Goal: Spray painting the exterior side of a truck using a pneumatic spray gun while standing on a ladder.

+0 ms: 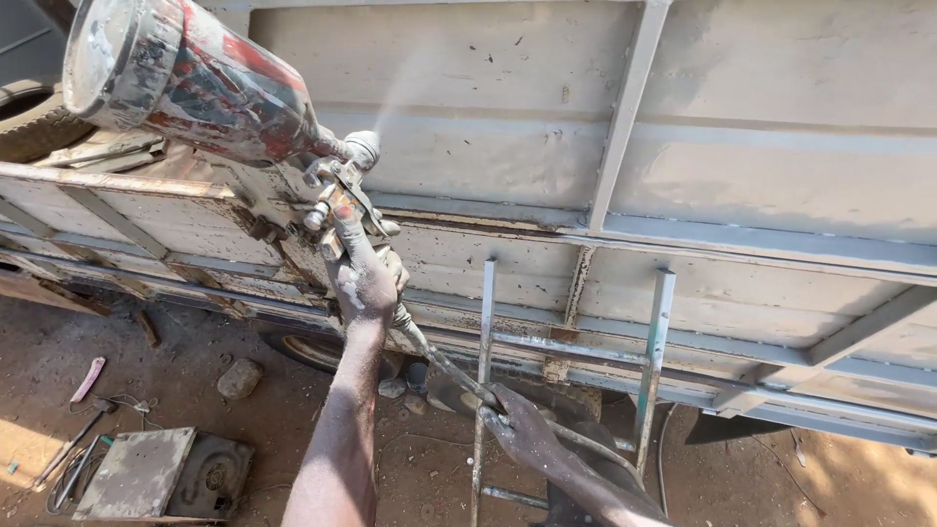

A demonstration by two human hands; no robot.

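Against the side of a grey truck body [781, 166], seen from the head camera: left hand [363, 278] raised and clenched around the grip of a spray gun [337, 195], paint-smeared metal cup [181, 73] tilted up toward the top left corner, nozzle close to the panel with a faint mist [400, 98] rising from it. Lower down, right hand [522, 429] closed on the air hose [439, 366], which runs up from it to the base of the gun. Just beside that hand, a small metal ladder [571, 346] fixed under the body's lower edge, one upright touching or nearly touching the fingers. Long horizontal rails and a slanted rib across the panel. Open panel surface to the right of the gun. On the dirt ground below left, a flat grey slab [137, 473], loose cables [78, 459] and a stone [239, 378], well apart from both hands.
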